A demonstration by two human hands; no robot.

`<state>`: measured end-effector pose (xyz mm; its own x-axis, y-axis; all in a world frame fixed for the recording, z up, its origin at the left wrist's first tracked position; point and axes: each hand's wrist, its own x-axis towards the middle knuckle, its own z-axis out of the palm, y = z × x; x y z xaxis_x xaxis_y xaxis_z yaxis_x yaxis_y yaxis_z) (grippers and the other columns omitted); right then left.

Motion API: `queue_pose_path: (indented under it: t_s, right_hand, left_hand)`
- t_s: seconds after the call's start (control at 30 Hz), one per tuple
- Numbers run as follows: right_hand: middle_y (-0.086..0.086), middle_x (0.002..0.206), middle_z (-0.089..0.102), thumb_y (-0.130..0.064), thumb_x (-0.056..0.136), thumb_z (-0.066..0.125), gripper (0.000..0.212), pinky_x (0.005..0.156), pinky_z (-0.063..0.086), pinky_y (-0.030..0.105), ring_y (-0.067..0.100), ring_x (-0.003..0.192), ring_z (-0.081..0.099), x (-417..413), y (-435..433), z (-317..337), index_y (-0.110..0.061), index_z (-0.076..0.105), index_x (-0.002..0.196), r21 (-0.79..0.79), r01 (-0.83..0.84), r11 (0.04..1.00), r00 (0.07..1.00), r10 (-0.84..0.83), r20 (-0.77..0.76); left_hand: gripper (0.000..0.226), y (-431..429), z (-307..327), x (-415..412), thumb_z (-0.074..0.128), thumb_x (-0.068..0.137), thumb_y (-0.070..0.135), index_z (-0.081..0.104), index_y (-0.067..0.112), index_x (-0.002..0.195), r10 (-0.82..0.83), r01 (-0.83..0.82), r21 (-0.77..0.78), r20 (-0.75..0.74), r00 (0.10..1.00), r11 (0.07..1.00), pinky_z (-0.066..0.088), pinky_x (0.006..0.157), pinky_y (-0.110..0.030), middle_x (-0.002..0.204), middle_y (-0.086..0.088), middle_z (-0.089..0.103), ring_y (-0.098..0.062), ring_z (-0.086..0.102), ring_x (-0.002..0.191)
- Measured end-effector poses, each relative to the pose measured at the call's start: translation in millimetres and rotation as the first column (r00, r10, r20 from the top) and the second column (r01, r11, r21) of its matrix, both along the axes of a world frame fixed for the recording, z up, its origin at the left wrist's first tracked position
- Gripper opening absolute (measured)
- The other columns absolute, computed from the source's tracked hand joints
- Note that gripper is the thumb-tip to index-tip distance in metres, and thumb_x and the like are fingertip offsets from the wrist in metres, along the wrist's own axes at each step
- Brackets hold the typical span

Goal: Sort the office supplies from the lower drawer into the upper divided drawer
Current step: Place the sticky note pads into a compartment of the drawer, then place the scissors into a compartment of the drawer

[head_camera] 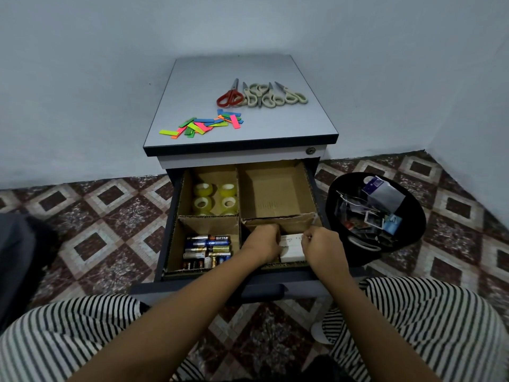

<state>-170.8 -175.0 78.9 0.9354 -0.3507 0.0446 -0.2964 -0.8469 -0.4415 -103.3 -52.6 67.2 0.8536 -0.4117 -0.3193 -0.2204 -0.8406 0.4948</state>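
The upper drawer point(176, 216) stands open, lined with cardboard dividers point(239, 216) into four compartments. Tape rolls point(214, 198) fill the far left one, batteries point(208, 250) the near left one, and the far right one point(275, 191) holds nothing. Both hands are in the near right compartment around white erasers point(292, 249). My left hand point(264, 241) has its fingers curled down at the erasers' left side. My right hand point(319, 244) is curled at their right side. Whether either hand actually grips an eraser is hidden.
On the cabinet top point(192, 86) lie several scissors point(261, 95) and a scatter of coloured sticky flags point(203, 124). A black bin point(410, 205) with wrappers stands on the tiled floor to the drawer's right. My striped knees frame the drawer front point(303, 289).
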Motion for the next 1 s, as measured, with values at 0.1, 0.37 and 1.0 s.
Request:
queue_pose_path:
  t_s: [0.1,0.37,1.0]
  right_hand:
    - [0.013,0.076,0.064,-0.019,0.093,0.048,0.026,0.056,0.035,0.028,0.026,0.068,0.057,-1,1,1,-0.003,0.064,0.081,0.021,0.003,1.0,1.0,-0.003,-0.005]
    - [0.0,0.054,0.042,-0.019,0.093,0.048,0.032,0.044,0.022,0.026,0.014,0.05,0.04,-3,2,3,-0.009,0.048,0.063,0.054,0.008,0.999,1.0,-0.007,-0.016]
    - [0.006,0.072,0.068,-0.023,0.092,0.056,0.024,0.056,0.035,0.022,0.018,0.066,0.061,33,0,48,-0.008,0.069,0.079,0.204,-0.146,0.968,0.959,0.088,0.269]
  left_hand:
    - [0.027,5,0,0,0.052,0.087,0.007,0.065,0.01,0.11,-0.106,0.109,-0.023,0.116,0.988,0.994,0.048,0.086,-0.031,0.113,-0.01,0.065,-0.026,0.059,0.104]
    - [0.029,6,1,0,0.05,0.09,0.012,0.069,0.013,0.112,-0.303,0.293,0.107,0.094,0.948,0.95,0.048,0.093,-0.039,0.118,-0.01,0.064,-0.027,0.059,0.108]
    - [0.023,14,88,23,0.051,0.095,0.017,0.067,0.012,0.11,0.018,0.143,-0.351,0.418,0.908,0.925,0.038,0.082,-0.01,0.108,0.001,0.066,-0.008,0.057,0.101]
